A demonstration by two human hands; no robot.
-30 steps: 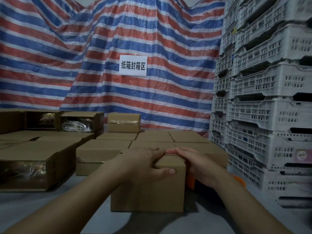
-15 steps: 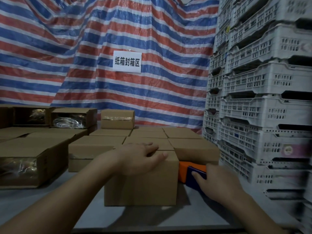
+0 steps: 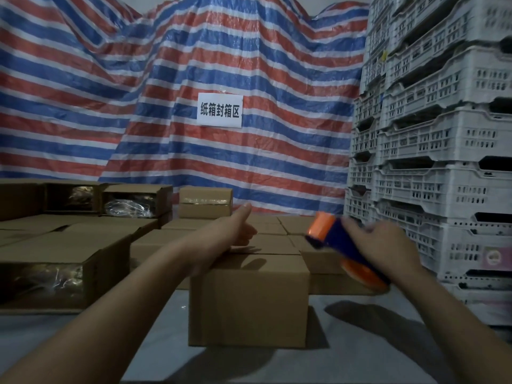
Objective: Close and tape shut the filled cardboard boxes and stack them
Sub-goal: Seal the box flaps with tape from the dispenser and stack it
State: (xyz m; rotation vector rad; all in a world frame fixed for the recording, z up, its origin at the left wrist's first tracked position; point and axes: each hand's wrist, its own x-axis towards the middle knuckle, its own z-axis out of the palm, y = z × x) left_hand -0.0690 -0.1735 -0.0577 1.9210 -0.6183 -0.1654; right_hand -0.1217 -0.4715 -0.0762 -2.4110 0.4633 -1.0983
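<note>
right hand (image 3: 388, 245) and tape dispenser (image 3: 332, 239) motion-blurred, crates (image 3: 443, 151) cropped

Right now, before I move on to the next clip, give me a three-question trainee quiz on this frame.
1. True or false: the right hand grips the tape dispenser in the air, off the table.
2. Which way does the left hand lie? A) gripping a crate B) over the top of the nearest cardboard box, thumb raised C) out of view
3. Fill in: the stacked white plastic crates stand on the person's ____ side.

Key: 1 true; 2 B; 3 right.
</note>
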